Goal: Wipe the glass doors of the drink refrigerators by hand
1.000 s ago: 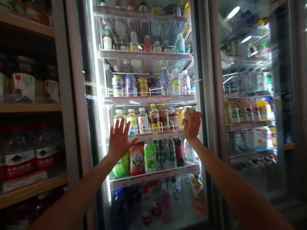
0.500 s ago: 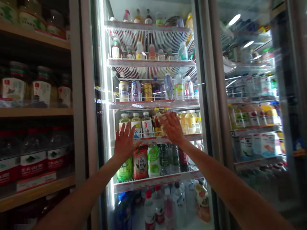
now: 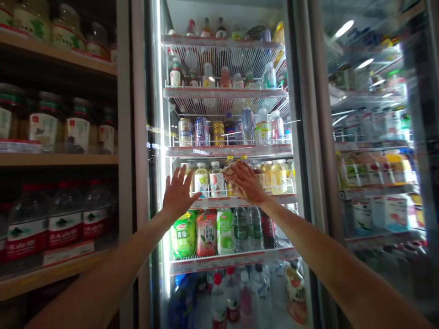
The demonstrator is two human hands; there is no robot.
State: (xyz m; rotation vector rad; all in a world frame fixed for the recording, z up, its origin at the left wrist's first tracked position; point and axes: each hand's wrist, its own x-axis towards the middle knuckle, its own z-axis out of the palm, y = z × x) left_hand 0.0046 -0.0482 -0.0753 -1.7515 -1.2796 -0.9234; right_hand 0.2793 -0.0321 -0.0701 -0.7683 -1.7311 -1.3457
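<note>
I face a lit drinks fridge (image 3: 226, 93) with wire shelves. My left hand (image 3: 178, 194) is spread open, fingers up, at the left end of the third shelf (image 3: 274, 199), in front of a pale-capped bottle (image 3: 201, 179). My right hand (image 3: 245, 183) reaches onto that same shelf, its fingers curled over a yellow-capped bottle (image 3: 229, 165) in the middle of the row. Most of that bottle is hidden by the hand. Yellow juice bottles (image 3: 276, 176) stand just right of it.
Below are green, red and dark bottles (image 3: 206, 233); above, cans (image 3: 202, 131). Wooden shelves on the left carry jars (image 3: 44, 132) and large water bottles (image 3: 61, 219). A second glass-fronted fridge (image 3: 373, 169) stands at the right, behind a metal door frame (image 3: 302, 151).
My right hand moved left from the door frame to the middle of the third shelf and closed over a bottle. My left hand stayed spread and shifted slightly right. The view shifted left.
</note>
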